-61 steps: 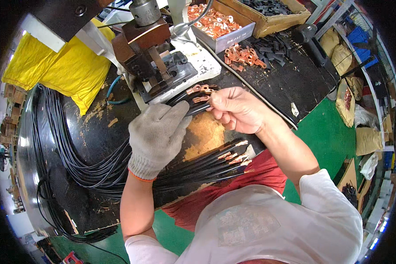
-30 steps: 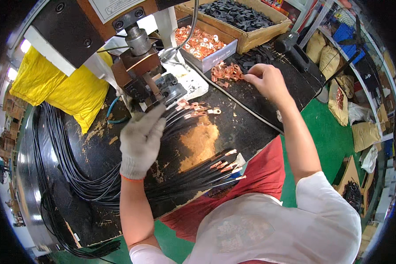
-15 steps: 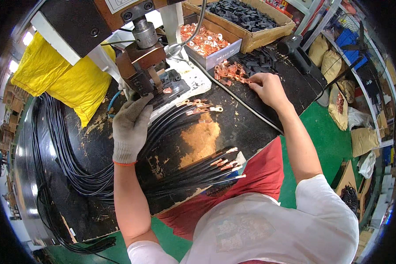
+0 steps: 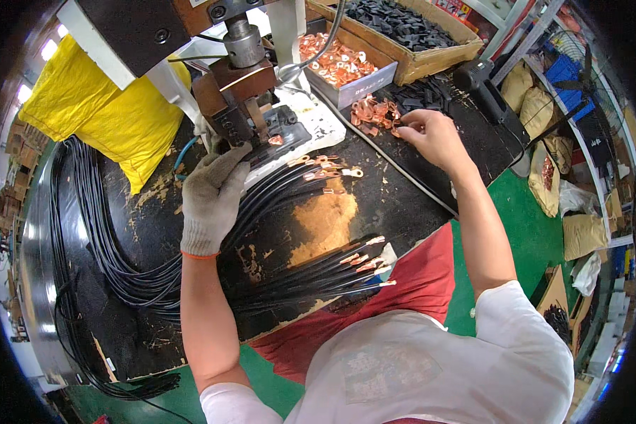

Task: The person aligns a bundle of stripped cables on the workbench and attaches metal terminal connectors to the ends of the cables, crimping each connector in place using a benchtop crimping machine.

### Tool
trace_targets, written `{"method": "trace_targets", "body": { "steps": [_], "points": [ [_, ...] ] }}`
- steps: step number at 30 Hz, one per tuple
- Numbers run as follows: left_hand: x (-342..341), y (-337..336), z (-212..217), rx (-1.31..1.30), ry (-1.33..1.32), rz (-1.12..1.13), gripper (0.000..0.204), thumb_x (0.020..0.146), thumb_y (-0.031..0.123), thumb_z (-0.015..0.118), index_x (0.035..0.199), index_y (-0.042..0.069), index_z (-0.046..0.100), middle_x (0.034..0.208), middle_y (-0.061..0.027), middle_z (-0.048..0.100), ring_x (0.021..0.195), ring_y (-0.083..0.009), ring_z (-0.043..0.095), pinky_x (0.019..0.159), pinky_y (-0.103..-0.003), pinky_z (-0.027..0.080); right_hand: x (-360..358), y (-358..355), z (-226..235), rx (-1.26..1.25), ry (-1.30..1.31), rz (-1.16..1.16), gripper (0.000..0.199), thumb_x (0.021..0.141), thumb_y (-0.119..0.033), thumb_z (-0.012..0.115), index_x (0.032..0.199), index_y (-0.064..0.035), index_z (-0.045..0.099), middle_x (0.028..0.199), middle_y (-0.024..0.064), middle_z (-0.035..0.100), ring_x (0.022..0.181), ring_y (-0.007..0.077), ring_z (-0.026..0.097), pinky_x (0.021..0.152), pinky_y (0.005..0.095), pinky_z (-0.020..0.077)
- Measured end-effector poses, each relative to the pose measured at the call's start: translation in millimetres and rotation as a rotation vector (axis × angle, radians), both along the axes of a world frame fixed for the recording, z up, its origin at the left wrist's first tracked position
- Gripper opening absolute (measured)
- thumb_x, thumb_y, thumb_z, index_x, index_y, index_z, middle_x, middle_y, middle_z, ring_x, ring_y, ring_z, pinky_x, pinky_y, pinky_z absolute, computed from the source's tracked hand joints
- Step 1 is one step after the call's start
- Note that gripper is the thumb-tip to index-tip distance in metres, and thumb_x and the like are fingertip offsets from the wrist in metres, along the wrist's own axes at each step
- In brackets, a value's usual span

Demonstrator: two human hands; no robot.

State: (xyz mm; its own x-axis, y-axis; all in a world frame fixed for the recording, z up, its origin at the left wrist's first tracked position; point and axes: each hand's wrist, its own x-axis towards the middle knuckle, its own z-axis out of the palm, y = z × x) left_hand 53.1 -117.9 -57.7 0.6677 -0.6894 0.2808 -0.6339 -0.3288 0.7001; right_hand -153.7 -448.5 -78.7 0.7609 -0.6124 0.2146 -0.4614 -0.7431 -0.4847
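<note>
Now the gloved left hand (image 4: 210, 199) has moved up to the press machine (image 4: 244, 92) and holds a black cable (image 4: 275, 185) there, its grip closed around it. The bare right hand (image 4: 434, 138) has gone from the cables to the copper pieces (image 4: 374, 113) on the worktop (image 4: 191, 283), fingers pinching at one. So a new piece looks ready to be picked.

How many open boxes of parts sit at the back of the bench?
2: a small grey box of copper lugs beside the press, and a cardboard box of black pieces behind it. Others may be hidden.
</note>
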Motion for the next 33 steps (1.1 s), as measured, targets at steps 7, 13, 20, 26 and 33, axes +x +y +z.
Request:
{"method": "trace_targets", "body": {
  "steps": [7,13,20,26,33],
  "points": [
    [1,3,-6,-0.029,-0.076,0.006,0.027,0.094,0.014,0.068,0.119,0.006,0.075,0.101,-0.0142,0.073,0.093,-0.0248,0.07,0.086,-0.034,0.055,6,2,-9,-0.093,0.104,-0.002,0.02,0.086,-0.022,0.074,0.094,-0.0031,0.078,0.09,0.0172,0.076,0.084,0.0336,0.074,0.08,0.0424,0.0574],
    [4,-2,-8,0.004,-0.181,-0.009,0.026,0.093,0.015,0.069,0.117,0.007,0.075,0.106,-0.0155,0.074,0.099,-0.0284,0.07,0.09,-0.035,0.054,2,27,13,0.135,-0.354,0.011,0.017,0.094,-0.016,0.071,0.097,0.0002,0.071,0.079,0.0109,0.072,0.072,0.0193,0.069,0.07,0.0348,0.0546],
    [11,3,-19,-0.096,-0.105,-0.008,0.026,0.093,0.012,0.071,0.117,0.007,0.075,0.1,-0.0136,0.073,0.091,-0.0246,0.07,0.083,-0.033,0.055,64,82,47,0.662,-0.102,0.469,0.019,0.102,-0.014,0.063,0.099,0.0026,0.072,0.071,-0.002,0.059,0.057,0.0059,0.05,0.051,0.0228,0.0438],
    [12,2,-16,-0.113,-0.143,-0.017,0.026,0.093,0.013,0.07,0.119,0.008,0.075,0.095,-0.0118,0.071,0.076,-0.0192,0.068,0.075,-0.031,0.055,112,90,30,0.859,-0.045,0.507,0.018,0.098,-0.017,0.07,0.093,-0.0003,0.072,0.073,-0.001,0.064,0.059,0.0034,0.055,0.048,0.0189,0.0443],
    [17,6,-20,-0.063,-0.145,0.0,0.028,0.097,0.013,0.068,0.123,0.009,0.074,0.097,-0.0081,0.07,0.087,-0.0156,0.066,0.084,-0.029,0.053,129,90,15,1.113,-0.174,0.553,0.012,0.095,-0.011,0.073,0.097,0.0007,0.075,0.082,0.0038,0.072,0.063,0.0049,0.061,0.05,0.0185,0.0481]
  ]
}}
